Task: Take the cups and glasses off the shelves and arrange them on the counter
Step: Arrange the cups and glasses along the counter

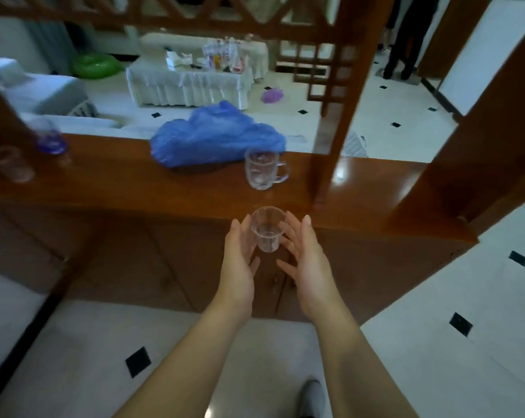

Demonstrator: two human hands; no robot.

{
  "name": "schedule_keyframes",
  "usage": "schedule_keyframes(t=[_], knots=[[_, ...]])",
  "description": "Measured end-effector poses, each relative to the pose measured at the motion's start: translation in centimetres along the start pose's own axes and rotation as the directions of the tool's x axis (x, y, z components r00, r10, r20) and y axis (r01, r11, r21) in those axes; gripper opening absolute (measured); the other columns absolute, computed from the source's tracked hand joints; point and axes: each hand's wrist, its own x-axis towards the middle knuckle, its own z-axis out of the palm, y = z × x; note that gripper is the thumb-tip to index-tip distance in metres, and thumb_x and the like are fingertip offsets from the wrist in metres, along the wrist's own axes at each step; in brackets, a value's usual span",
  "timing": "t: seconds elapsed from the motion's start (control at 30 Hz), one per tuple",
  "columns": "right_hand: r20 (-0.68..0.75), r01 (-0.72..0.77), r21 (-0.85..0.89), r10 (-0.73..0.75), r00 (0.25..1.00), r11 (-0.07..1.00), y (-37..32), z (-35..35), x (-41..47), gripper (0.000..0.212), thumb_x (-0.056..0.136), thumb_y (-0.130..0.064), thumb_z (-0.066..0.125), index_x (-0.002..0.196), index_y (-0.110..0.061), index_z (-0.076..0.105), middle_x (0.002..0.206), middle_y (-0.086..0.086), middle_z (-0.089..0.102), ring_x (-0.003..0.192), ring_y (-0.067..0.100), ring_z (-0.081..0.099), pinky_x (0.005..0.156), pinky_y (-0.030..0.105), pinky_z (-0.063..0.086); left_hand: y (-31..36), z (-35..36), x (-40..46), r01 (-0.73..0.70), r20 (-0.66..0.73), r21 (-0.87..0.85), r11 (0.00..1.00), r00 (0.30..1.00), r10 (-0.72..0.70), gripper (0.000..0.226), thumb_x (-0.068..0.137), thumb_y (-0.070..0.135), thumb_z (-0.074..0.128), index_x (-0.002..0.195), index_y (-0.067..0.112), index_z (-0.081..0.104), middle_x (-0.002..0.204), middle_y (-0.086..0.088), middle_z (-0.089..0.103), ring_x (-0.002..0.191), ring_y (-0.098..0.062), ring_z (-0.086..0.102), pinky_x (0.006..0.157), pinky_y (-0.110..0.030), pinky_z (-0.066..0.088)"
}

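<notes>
A small clear glass [267, 232] hangs between my two hands, in front of the near edge of the wooden counter [164, 188]. My left hand [238, 267] and my right hand [306, 263] flank it with fingers straight; whether the fingers touch the glass I cannot tell. A clear glass mug with a handle [262, 171] stands upright on the counter just beyond. At the far left of the counter stand a purple-tinted glass [48, 140] and a clear glass [12, 165], both blurred.
A crumpled blue plastic bag [216, 137] lies on the counter behind the mug. A wooden post [336, 122] rises from the counter right of the mug, a thicker one [478, 152] further right. A person's dark-clothed legs [406, 40] stand far back right.
</notes>
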Motion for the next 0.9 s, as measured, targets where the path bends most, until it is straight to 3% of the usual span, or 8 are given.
schedule_keyframes(t=[0.23, 0.33, 0.47, 0.67, 0.9], knots=[[0.242, -0.028, -0.084, 0.047, 0.969, 0.996, 2.6, 14.8, -5.1, 0.056, 0.104, -0.065, 0.026, 0.150, -0.040, 0.047, 0.136, -0.021, 0.058, 0.125, 0.000, 0.054, 0.116, 0.048, 0.040, 2.4, -15.3, -6.0, -0.045, -0.233, -0.049, 0.998, 0.972, 0.032, 0.062, 0.102, 0.069, 0.019, 0.148, 0.041, 0.052, 0.150, 0.017, 0.055, 0.145, -0.008, 0.042, 0.115, -0.035, 0.026], [0.347, -0.040, -0.120, 0.079, 0.934, 0.992, 3.3, 20.2, -7.1, 0.057, 0.104, -0.064, 0.026, 0.152, -0.038, 0.046, 0.132, -0.024, 0.058, 0.127, 0.002, 0.054, 0.118, 0.048, 0.039, 3.4, -20.7, -8.3, -0.077, -0.326, -0.088, 0.993, 0.944, 0.045, 0.061, 0.102, 0.069, 0.021, 0.146, 0.041, 0.053, 0.150, 0.014, 0.056, 0.146, -0.012, 0.042, 0.123, -0.042, 0.025], [0.439, -0.025, -0.160, 0.094, 0.894, 0.987, 4.0, 25.7, -8.9, 0.062, 0.103, -0.066, 0.027, 0.155, -0.037, 0.043, 0.144, -0.018, 0.055, 0.132, 0.005, 0.052, 0.118, 0.049, 0.039, 4.4, -26.3, -10.6, -0.118, -0.407, -0.093, 0.989, 0.911, 0.070, 0.068, 0.100, 0.072, 0.021, 0.151, 0.037, 0.050, 0.152, 0.010, 0.056, 0.146, -0.015, 0.044, 0.125, -0.049, 0.024], [0.505, -0.014, -0.168, 0.098, 0.857, 0.986, 4.7, 30.7, -8.3, 0.061, 0.101, -0.068, 0.026, 0.152, -0.040, 0.045, 0.149, -0.015, 0.054, 0.132, 0.006, 0.053, 0.118, 0.052, 0.039, 6.0, -30.8, -10.9, -0.148, -0.469, -0.129, 0.981, 0.880, 0.071, 0.066, 0.103, 0.067, 0.021, 0.151, 0.033, 0.051, 0.153, 0.008, 0.056, 0.144, -0.013, 0.046, 0.125, -0.048, 0.025], [0.491, -0.011, -0.149, 0.084, 0.867, 0.989, 5.1, 34.1, -3.1, 0.061, 0.101, -0.070, 0.026, 0.152, -0.041, 0.046, 0.147, -0.019, 0.057, 0.131, 0.003, 0.054, 0.116, 0.049, 0.041, 7.6, -34.1, -5.6, -0.131, -0.452, -0.112, 0.985, 0.890, 0.067, 0.067, 0.102, 0.068, 0.020, 0.151, 0.033, 0.051, 0.154, 0.005, 0.055, 0.145, -0.016, 0.045, 0.125, -0.050, 0.025]])
